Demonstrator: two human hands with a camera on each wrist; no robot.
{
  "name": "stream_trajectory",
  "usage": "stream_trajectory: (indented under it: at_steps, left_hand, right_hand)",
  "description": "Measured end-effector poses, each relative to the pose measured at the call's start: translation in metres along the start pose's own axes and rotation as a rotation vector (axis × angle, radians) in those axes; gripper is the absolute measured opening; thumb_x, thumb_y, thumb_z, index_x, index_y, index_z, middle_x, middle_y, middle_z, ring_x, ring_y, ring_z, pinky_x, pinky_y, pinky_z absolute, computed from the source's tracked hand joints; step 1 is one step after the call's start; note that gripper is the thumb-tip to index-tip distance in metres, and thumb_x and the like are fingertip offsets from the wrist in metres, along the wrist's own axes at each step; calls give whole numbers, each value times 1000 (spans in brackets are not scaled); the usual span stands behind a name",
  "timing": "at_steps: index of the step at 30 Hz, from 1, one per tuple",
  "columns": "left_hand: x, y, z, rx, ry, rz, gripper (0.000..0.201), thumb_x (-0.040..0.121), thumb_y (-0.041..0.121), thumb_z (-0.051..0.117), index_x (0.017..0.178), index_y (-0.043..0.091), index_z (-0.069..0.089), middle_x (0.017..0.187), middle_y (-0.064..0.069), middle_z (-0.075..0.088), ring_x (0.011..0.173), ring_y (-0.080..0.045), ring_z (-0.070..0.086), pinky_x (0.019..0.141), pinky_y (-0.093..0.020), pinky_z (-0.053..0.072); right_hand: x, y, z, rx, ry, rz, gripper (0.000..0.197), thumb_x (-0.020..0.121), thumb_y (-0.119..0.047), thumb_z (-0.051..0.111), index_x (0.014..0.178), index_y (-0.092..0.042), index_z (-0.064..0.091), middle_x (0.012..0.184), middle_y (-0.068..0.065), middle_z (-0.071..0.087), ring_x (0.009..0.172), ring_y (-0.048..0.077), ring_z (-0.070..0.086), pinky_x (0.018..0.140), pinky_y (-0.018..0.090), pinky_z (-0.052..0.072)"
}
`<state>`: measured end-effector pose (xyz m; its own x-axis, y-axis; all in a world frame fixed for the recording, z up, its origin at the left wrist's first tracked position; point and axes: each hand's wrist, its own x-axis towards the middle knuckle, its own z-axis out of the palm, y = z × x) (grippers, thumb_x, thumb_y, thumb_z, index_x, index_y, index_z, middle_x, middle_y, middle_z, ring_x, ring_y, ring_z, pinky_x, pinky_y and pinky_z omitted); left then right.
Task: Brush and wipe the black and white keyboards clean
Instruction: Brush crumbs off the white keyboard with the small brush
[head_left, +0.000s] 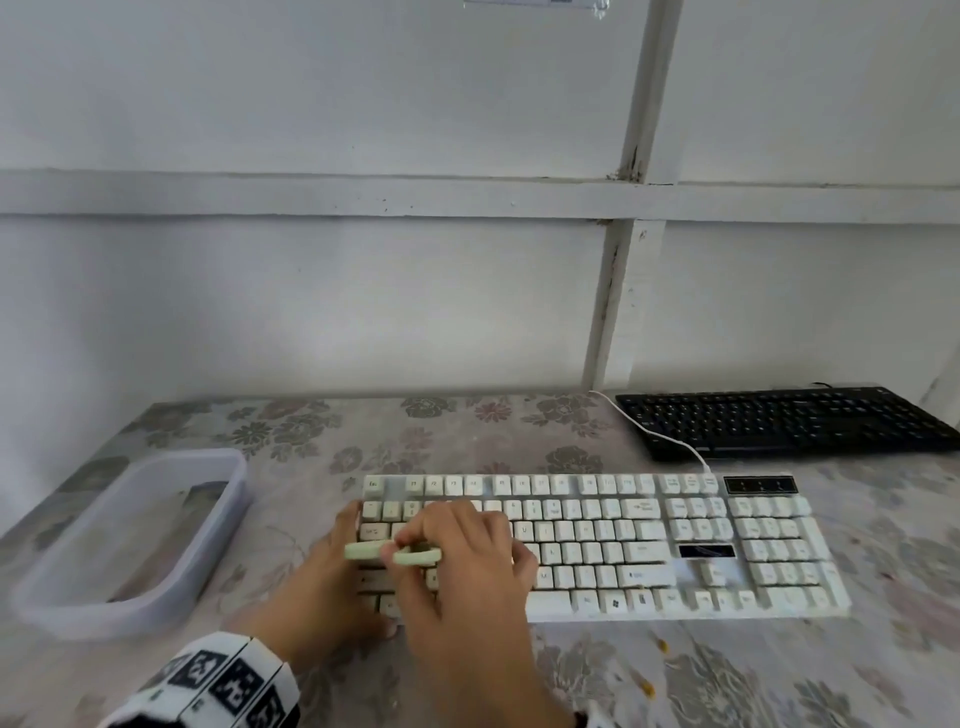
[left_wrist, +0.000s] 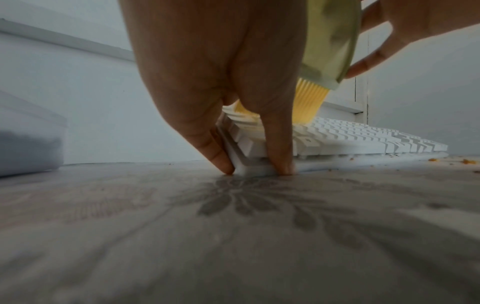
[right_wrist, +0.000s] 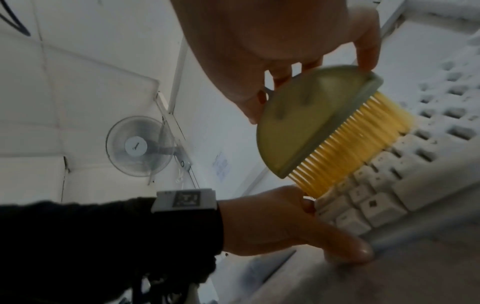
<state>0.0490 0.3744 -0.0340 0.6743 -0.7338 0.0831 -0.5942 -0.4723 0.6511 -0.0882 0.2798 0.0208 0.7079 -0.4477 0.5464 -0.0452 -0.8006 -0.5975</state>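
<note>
The white keyboard (head_left: 623, 545) (left_wrist: 363, 139) (right_wrist: 389, 185) lies across the middle of the flowered table. My left hand (head_left: 332, 582) (left_wrist: 221, 72) (right_wrist: 272, 226) grips its near left corner, thumb on the front edge and fingers along the left side. My right hand (head_left: 457, 561) (right_wrist: 272, 41) pinches a pale green brush (head_left: 395, 553) (left_wrist: 330, 41) (right_wrist: 306, 123). Its yellow bristles (right_wrist: 363, 139) (left_wrist: 309, 102) touch the keys at the left end. The black keyboard (head_left: 779, 421) sits at the back right, untouched.
A translucent plastic container (head_left: 156, 571) (left_wrist: 26, 139) stands left of the white keyboard. Orange crumbs (head_left: 648, 688) (left_wrist: 465, 161) lie on the cloth in front of it. A white cable (head_left: 660, 436) runs back past the black keyboard. The wall closes the far edge.
</note>
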Motion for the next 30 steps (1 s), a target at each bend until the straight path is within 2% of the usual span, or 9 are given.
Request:
stream_trajectory:
  at_steps: [2,6,10,13,16,20,24,27,30]
  left_hand:
    - [-2,3,-1,-23,28,-15,89,61,32,81,128,31,22,113,36,27,104,24,38,80,5,32]
    - [-4,9,-3,-45,15,-64,102,53,27,84,127,39,15,116,31,36,107,3,47,81,-10,41]
    - [-4,4,-2,-47,18,-44,105,52,31,84,133,36,18,120,29,37,112,3,46,94,-20,43]
    - [-2,3,0,-79,38,-23,95,54,34,84,129,34,26,120,27,40,111,3,48,96,-25,45]
    - [-3,5,-1,-74,46,-29,97,54,32,85,128,37,21,119,29,38,111,2,48,93,-18,42]
    - [-6,8,-3,-57,8,-47,106,53,25,85,132,37,16,120,32,34,113,1,45,96,-21,41]
    - [-6,9,-4,-40,10,-58,104,54,26,86,129,38,15,118,33,33,112,-1,47,92,-17,41]
    - [-6,13,-6,-46,-5,-57,105,52,23,84,128,39,13,117,34,31,113,-1,45,92,-17,40]
    - [-8,17,-7,3,-25,-67,105,55,21,81,127,41,7,113,37,25,111,0,41,86,-12,34]
  right_hand:
    - [-1,3,5,-86,84,-28,10,75,-45,48,82,-40,43,83,-22,54,82,-1,38,79,35,36]
    - [-2,18,-1,-192,132,3,11,69,-39,43,80,-39,42,81,-23,53,83,1,38,73,42,46]
    - [-2,14,-6,-173,182,8,10,68,-37,44,78,-38,44,80,-21,54,83,3,38,73,44,45]
    - [-4,3,1,-98,165,-31,10,71,-40,47,80,-38,45,81,-21,54,82,0,37,72,42,45]
    - [-6,11,4,-92,135,-17,10,71,-39,46,81,-39,44,82,-22,54,85,-1,37,83,44,39]
    - [-2,18,-9,-175,146,18,10,69,-35,42,79,-37,44,83,-21,53,85,4,39,79,47,45]
    - [-3,11,-10,-36,68,7,10,72,-39,45,82,-38,44,85,-19,53,87,0,36,84,46,43]
    - [-5,22,-18,33,-13,89,15,72,-44,37,84,-38,43,86,-19,54,91,2,39,92,48,37]
    - [-7,38,-33,-64,67,74,13,70,-41,39,81,-36,44,83,-19,54,87,3,38,86,51,43]
